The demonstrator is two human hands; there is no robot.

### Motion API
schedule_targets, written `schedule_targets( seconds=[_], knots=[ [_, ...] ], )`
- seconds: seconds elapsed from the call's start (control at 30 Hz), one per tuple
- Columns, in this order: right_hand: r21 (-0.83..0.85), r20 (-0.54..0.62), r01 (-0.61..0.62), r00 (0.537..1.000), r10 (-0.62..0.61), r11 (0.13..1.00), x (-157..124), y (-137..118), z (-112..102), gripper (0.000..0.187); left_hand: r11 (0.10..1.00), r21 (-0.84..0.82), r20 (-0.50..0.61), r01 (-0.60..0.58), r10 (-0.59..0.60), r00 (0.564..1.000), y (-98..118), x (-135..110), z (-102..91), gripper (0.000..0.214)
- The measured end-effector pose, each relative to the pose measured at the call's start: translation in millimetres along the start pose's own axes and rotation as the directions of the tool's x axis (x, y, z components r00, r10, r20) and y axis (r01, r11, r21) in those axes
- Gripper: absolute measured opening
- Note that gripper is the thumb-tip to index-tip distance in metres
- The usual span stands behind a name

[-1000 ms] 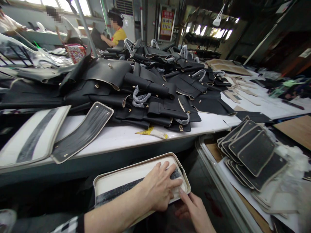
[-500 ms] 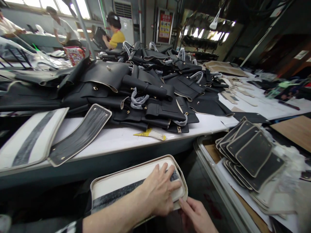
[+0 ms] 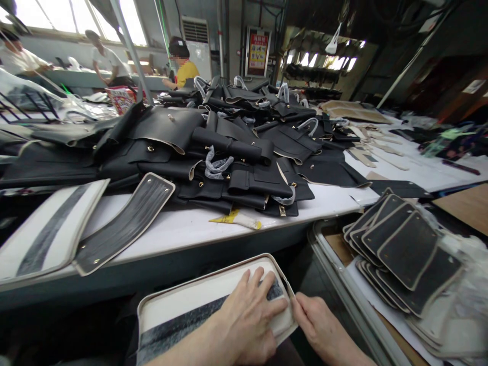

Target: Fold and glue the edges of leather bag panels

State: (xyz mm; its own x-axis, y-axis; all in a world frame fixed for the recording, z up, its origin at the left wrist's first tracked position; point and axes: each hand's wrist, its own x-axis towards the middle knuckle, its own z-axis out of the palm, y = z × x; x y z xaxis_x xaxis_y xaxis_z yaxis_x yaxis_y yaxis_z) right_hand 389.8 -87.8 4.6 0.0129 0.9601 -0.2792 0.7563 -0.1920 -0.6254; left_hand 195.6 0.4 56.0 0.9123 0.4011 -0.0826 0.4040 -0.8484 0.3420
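Observation:
A cream bag panel (image 3: 163, 302) with a dark stripe and a raised rim lies tilted in front of me, below the table edge. My left hand (image 3: 253, 310) is spread flat on its right part, fingers apart and pressing on the surface. At the panel's right end, my right hand (image 3: 314, 315) pinches the rim between thumb and fingers. Part of the panel is hidden under my left hand and forearm.
Black leather bag pieces (image 3: 244, 147) are heaped across the white table (image 3: 198, 223). A striped cream panel (image 3: 49, 229) and a curved dark strip (image 3: 125, 223) lie left. Stacked dark panels (image 3: 407, 244) stand right. Several people sit behind.
My right hand has moved up along the panel's right rim, from its lower corner to its side. My left hand stays spread on the panel. The view has shifted slightly.

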Motion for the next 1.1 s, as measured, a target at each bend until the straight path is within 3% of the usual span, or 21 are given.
schedule_targets(
  seconds=[0.23,0.33,0.43,0.5,0.6,0.77,0.83,0.93,1.0,1.1],
  knots=[
    [-0.008,0.028,0.046,0.999,-0.045,0.999,-2.0,-1.4,-3.9,0.041,1.000,-0.008,-0.007,-0.022,0.022,1.000,-3.3,1.2,-2.6,0.030],
    [0.111,-0.035,0.128,0.992,-0.125,0.986,2.0,-3.3,-1.8,0.036,0.999,-0.019,-0.007,-0.029,0.029,1.000,-5.7,2.6,-4.1,0.029],
    [0.296,-0.100,0.072,0.994,-0.044,0.953,9.1,-4.0,1.2,0.021,1.000,-0.022,0.005,-0.023,0.023,1.000,-7.4,3.7,-4.7,0.029],
    [0.468,-0.090,-0.015,0.994,0.064,0.883,14.2,-2.9,2.8,0.004,1.000,-0.016,0.011,-0.020,0.020,1.000,-7.3,4.1,-5.0,0.034],
    [0.646,-0.050,-0.054,0.992,0.113,0.761,17.9,-3.3,1.8,0.029,1.000,-0.008,0.013,-0.004,0.004,1.000,-5.8,4.5,-5.1,0.043],
    [0.810,0.005,-0.107,0.985,0.175,0.577,15.9,-13.2,-5.4,0.029,1.000,-0.026,0.035,0.003,-0.002,0.999,-6.5,5.9,-3.2,0.051],
    [0.780,-0.003,-0.123,0.980,0.201,0.614,18.2,-15.1,-5.2,0.034,0.999,-0.042,0.045,0.012,-0.010,0.999,-7.4,6.0,-2.9,0.059],
    [0.572,-0.105,-0.132,0.967,0.233,0.809,24.7,-14.5,-1.1,0.034,0.999,-0.041,0.062,0.015,-0.012,0.998,-7.8,5.3,-3.4,0.061],
    [0.408,-0.189,-0.096,0.964,0.187,0.908,27.8,-14.6,1.3,0.030,0.999,-0.037,0.073,0.009,-0.006,0.997,-7.3,4.8,-3.3,0.058],
    [0.292,-0.253,-0.018,0.963,0.095,0.956,28.3,-17.1,1.9,0.034,0.999,-0.034,0.089,0.006,-0.003,0.996,-6.2,4.2,-0.8,0.056]
  ],
)
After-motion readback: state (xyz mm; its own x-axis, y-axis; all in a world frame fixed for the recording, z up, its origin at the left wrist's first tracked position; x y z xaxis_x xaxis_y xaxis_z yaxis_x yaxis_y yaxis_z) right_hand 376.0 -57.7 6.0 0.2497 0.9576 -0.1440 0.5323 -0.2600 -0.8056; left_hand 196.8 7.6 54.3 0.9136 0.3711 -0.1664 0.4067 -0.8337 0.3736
